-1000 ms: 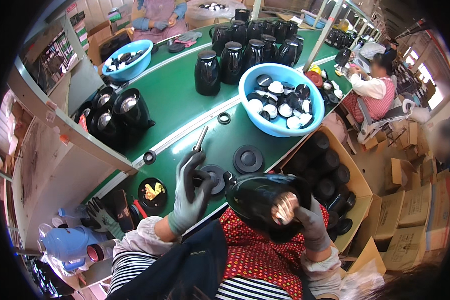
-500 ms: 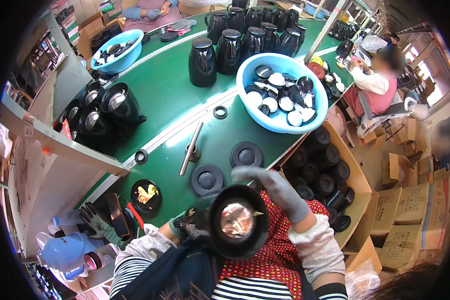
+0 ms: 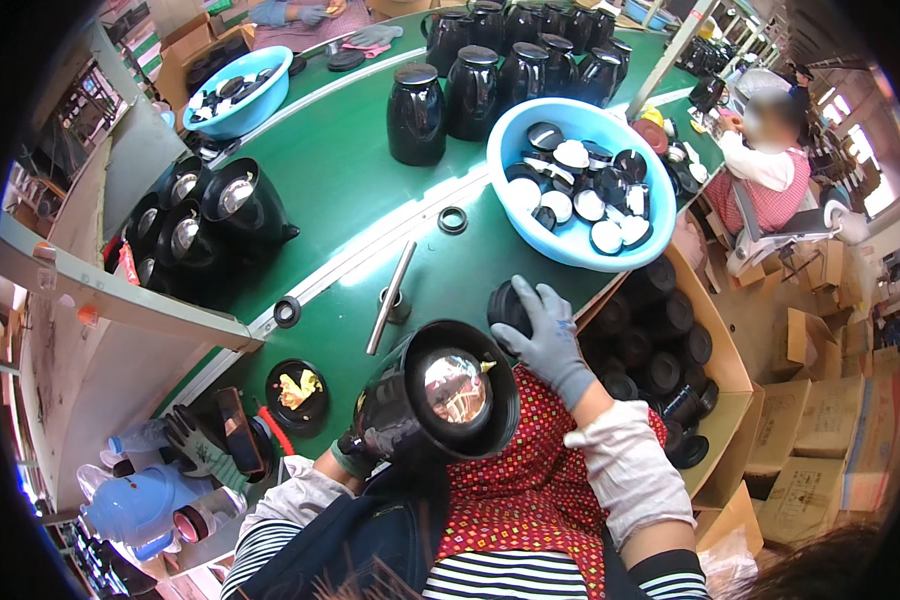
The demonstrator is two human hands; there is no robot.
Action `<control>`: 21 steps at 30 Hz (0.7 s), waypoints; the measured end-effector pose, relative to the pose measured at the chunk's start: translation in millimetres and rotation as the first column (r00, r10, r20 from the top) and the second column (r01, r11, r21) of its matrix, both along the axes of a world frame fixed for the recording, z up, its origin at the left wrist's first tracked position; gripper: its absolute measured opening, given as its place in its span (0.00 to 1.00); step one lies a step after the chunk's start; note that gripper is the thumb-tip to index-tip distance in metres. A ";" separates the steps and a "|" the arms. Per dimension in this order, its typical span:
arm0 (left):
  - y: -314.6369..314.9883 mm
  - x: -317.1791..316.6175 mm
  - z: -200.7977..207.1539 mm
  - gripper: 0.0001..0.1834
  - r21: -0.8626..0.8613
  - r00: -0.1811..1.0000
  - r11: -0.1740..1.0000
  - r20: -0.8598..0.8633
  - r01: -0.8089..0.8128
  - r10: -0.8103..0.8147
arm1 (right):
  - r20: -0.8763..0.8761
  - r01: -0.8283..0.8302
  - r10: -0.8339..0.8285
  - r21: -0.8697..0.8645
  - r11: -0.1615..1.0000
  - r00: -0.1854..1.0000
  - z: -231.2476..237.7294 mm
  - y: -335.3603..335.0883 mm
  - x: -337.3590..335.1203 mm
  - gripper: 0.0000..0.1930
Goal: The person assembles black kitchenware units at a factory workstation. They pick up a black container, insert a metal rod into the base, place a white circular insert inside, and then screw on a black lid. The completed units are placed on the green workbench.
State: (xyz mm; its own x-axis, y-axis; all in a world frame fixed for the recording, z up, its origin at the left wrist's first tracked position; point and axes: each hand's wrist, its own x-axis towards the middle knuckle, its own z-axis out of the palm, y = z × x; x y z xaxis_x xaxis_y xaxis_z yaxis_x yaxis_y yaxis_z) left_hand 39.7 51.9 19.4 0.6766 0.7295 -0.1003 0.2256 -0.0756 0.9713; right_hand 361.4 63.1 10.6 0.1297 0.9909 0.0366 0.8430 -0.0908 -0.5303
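Black jug (image 3: 378,418): tilted over the apron (image 3: 530,480), mouth facing up; it could slip toward six o'clock if the left hand (image 3: 353,457) alone bears it and loosens.
Shiny liner (image 3: 457,390): exposed in the mouth; a careless knock from the disc could mark it.
Metal rod (image 3: 391,300): at eleven o'clock from the jug, close by on the green bench (image 3: 345,220); a bump could roll it.
Right hand (image 3: 553,345): fingers bent and spread partway, gripping the black disc (image 3: 507,306) between one and two o'clock from the jug.
Left fingers: at the jug's eight o'clock side, mostly hidden; cannot tell how tightly they close.
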 end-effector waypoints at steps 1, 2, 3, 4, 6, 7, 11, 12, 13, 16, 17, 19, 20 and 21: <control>2.3 7.8 -0.5 0.29 -0.002 1.000 1.000 0.024 0.014 -0.014 | -0.094 0.003 0.008 0.112 0.994 0.996 16.4 -12.4 4.9 0.46; 4.0 16.5 -2.3 0.29 -0.068 0.994 0.997 0.102 0.045 -0.038 | -0.185 -0.001 0.039 0.203 0.979 0.982 43.2 -27.0 6.2 0.46; 6.0 25.6 -4.9 0.29 -0.152 0.981 0.985 0.187 0.085 -0.056 | -0.232 -0.024 0.090 0.274 0.961 0.968 65.9 -43.5 7.7 0.47; 6.0 36.2 -6.6 0.29 -0.253 0.957 0.957 0.283 0.145 -0.070 | -0.274 -0.039 0.141 0.347 0.937 0.951 86.7 -60.2 9.3 0.47; 2.3 53.7 -8.0 0.29 -0.434 0.893 0.861 0.447 0.265 -0.050 | -0.412 -0.054 0.209 0.356 0.933 0.887 115.4 -90.3 2.9 0.49; -0.6 61.9 -6.9 0.29 -0.496 0.861 0.807 0.508 0.321 -0.031 | -0.396 -0.074 0.215 0.341 0.937 0.893 124.5 -102.7 -0.2 0.50; -15.6 77.4 1.6 0.30 -0.590 0.787 0.676 0.617 0.442 0.024 | -0.332 -0.088 0.177 0.264 0.960 0.927 143.8 -141.6 -2.5 0.49; -20.0 78.3 4.7 0.30 -0.586 0.780 0.672 0.625 0.452 0.020 | -0.334 -0.076 0.168 0.272 0.959 0.928 145.1 -150.3 -1.9 0.49; -22.6 80.6 4.7 0.30 -0.602 0.775 0.645 0.632 0.471 0.025 | -0.335 -0.065 0.161 0.279 0.958 0.928 146.2 -159.2 -1.9 0.49; -32.5 80.9 6.2 0.31 -0.595 0.788 0.646 0.616 0.478 -0.015 | -0.398 -0.036 0.157 0.295 0.955 0.904 149.3 -177.0 -4.7 0.50; -35.5 81.4 6.5 0.31 -0.590 0.793 0.651 0.609 0.478 -0.030 | -0.424 -0.026 0.165 0.315 0.949 0.890 147.6 -182.2 -5.1 0.50; -39.7 80.2 6.5 0.31 -0.578 0.806 0.665 0.590 0.472 -0.060 | -0.416 -0.033 0.184 0.344 0.938 0.890 148.3 -190.2 -3.3 0.51; -41.8 79.8 6.0 0.31 -0.572 0.815 0.677 0.575 0.463 -0.072 | -0.384 -0.049 0.192 0.352 0.935 0.903 148.8 -194.1 -2.1 0.51; -43.5 77.9 5.2 0.31 -0.561 0.827 0.694 0.556 0.452 -0.089 | -0.351 -0.065 0.200 0.360 0.931 0.915 149.5 -197.7 -0.9 0.51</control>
